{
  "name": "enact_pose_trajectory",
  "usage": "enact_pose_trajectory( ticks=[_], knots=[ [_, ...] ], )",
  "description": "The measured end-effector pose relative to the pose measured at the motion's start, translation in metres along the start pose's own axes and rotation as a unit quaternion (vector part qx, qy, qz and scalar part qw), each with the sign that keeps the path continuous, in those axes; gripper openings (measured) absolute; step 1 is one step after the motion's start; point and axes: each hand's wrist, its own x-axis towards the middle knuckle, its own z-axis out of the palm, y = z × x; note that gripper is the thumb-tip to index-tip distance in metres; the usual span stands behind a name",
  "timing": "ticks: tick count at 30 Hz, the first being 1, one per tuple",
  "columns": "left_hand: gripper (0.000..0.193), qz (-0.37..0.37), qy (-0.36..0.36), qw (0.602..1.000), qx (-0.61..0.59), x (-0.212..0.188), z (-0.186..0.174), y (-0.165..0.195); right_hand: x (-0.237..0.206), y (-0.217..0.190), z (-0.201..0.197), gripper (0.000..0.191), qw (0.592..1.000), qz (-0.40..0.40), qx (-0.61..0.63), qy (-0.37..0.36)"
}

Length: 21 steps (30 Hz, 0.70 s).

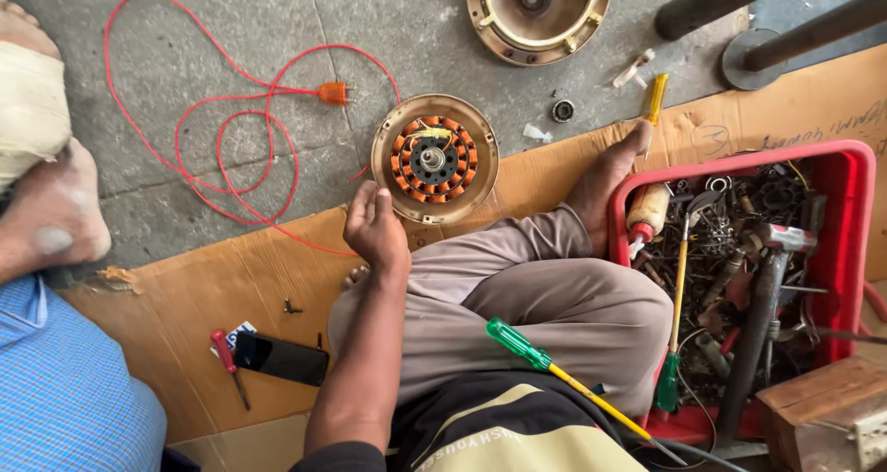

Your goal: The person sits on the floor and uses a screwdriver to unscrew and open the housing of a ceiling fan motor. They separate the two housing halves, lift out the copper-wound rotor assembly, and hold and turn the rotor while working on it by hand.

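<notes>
My left hand [374, 223] reaches forward from my lap and rests by the near-left rim of a round ceiling-fan motor [434, 158], a brass-coloured plate with orange copper windings around a central bearing. Its fingers are loosely spread and hold nothing. The motor lies on the concrete floor at the edge of a cardboard sheet [194, 296]. I sit cross-legged on that sheet. A green-handled screwdriver [519, 344] lies across my lap, its yellow shaft pointing lower right. My right hand is out of sight.
A red wire with an orange plug [333, 93] loops over the floor on the left. The fan's other housing [538, 10] lies at the top. A red crate [855, 186] of tools stands at the right. A phone [282, 358] and a small red screwdriver [224, 352] lie near me. Another person's foot [51, 213] is at left.
</notes>
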Motion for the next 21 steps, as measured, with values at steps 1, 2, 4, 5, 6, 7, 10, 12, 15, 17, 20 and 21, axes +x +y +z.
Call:
enact_pose_trajectory(
  ticks=[1,2,4,5,6,7,10,12,15,17,20,21],
  knots=[
    [0.049,-0.001,0.015,1.0,0.017,0.004,0.003,-0.001,-0.006,-0.011,0.01,0.023,0.999,-0.019,0.031,-0.011],
    [0.055,0.0,0.03,0.999,0.034,0.007,0.006,-0.002,-0.014,-0.022,0.026,0.022,0.997,-0.038,0.065,-0.024],
    [0.062,-0.054,0.01,0.998,0.02,0.01,0.011,-0.003,-0.037,-0.054,0.059,0.018,0.987,-0.088,0.121,-0.06],
    [0.066,-0.081,-0.001,0.997,0.012,0.012,0.013,-0.003,-0.051,-0.073,0.059,0.017,0.979,-0.115,0.147,-0.083],
    [0.068,-0.091,-0.001,0.996,0.023,0.012,0.015,-0.003,-0.062,-0.09,0.056,0.015,0.97,-0.138,0.167,-0.108],
    [0.071,-0.101,0.0,0.994,0.034,0.011,0.017,-0.003,-0.076,-0.109,0.056,0.013,0.961,-0.161,0.179,-0.136],
    [0.075,-0.123,0.001,0.992,0.024,0.011,0.021,0.0,-0.112,-0.151,0.083,0.009,0.934,-0.202,0.193,-0.223],
    [0.076,-0.125,0.001,0.992,0.007,0.011,0.022,0.002,-0.133,-0.161,0.126,0.006,0.919,-0.217,0.169,-0.282],
    [0.076,-0.117,0.004,0.993,-0.009,0.011,0.024,0.003,-0.16,-0.164,0.194,0.01,0.89,-0.236,0.137,-0.364],
    [0.075,-0.111,0.006,0.994,-0.012,0.01,0.024,0.002,-0.175,-0.16,0.238,0.016,0.856,-0.222,0.179,-0.432],
    [0.072,-0.113,0.007,0.993,-0.012,0.008,0.024,0.001,-0.192,-0.155,0.277,0.017,0.847,-0.242,0.152,-0.449],
    [0.072,-0.114,0.01,0.993,-0.009,0.007,0.024,0.0,-0.195,-0.154,0.284,0.017,0.845,-0.258,0.129,-0.451]
  ],
)
